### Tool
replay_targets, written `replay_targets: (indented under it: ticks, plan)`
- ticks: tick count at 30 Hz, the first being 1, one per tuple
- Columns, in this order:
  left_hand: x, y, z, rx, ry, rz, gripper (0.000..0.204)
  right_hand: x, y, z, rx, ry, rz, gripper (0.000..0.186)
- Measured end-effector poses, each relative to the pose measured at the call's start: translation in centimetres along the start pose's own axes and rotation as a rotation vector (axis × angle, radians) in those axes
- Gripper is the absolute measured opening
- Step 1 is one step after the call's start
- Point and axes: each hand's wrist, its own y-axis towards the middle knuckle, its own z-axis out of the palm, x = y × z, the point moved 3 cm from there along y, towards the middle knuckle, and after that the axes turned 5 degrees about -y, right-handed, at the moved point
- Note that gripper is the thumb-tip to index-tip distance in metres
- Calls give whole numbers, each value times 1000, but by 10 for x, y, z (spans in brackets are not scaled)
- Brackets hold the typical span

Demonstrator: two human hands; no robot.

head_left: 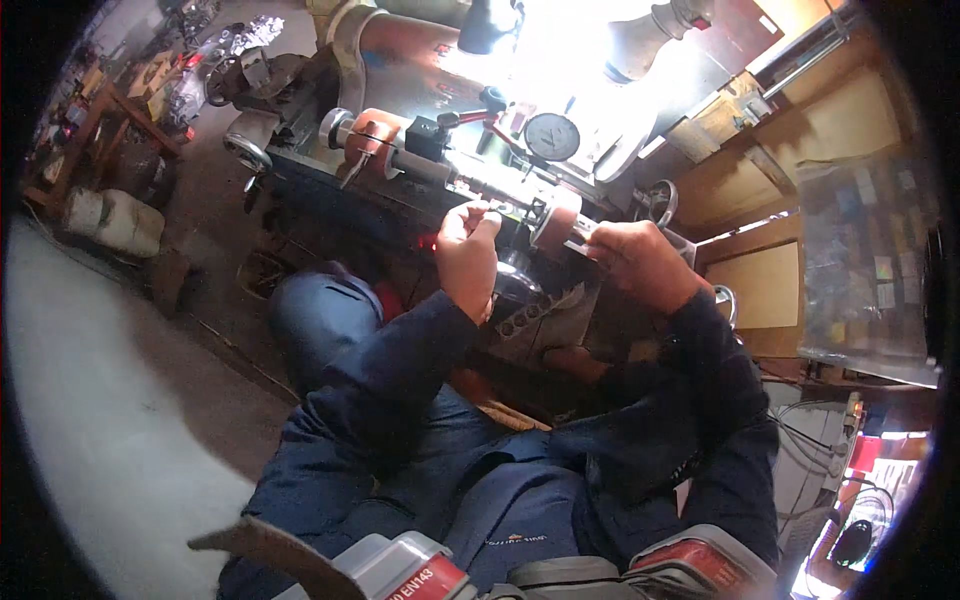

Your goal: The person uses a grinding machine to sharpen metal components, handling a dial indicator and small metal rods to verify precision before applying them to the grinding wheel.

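Observation:
A metal shaft (485, 182) lies across the machine, between a copper-coloured holder (372, 143) on the left and a reddish-brown round collar (557, 218) on the right. My left hand (467, 258) is just in front of the shaft, its thumb and fingertips pinched together; whatever is between them is too small to make out. Right of the collar, my right hand (640, 262) has its fingers wrapped round a silver metal rod (580, 234), partly hidden by the fingers. Behind the shaft, a round white-faced dial gauge (552, 136) stands near the collar.
Handwheels flank the machine, one at left (247, 155) and one at right (660, 203). A bright lamp glares behind the gauge. Wooden panels (755, 285) and a plastic-covered rack (865, 265) stand at right. Cluttered shelving (105, 140) fills the far left. Filter cartridges (420, 568) intrude below.

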Motion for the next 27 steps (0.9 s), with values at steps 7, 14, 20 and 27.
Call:
replay_targets:
  ticks: [7, 14, 20, 27]
  plan:
    - [1, -4, 6, 25, 139, 223, 11, 39, 23, -8, 249, -800, -488, 5]
    - [-37, -37, 32, 284, 625, 819, 11, 15, 11, -8, -114, -843, -656, 28]
    - [-42, -57, 46, 648, 689, 1380, 17, 12, -12, 28, -603, -202, 52, 44]
    - [-32, -55, 58, 740, 1051, 1503, 27, 13, -17, 63, -671, -20, 104, 30]
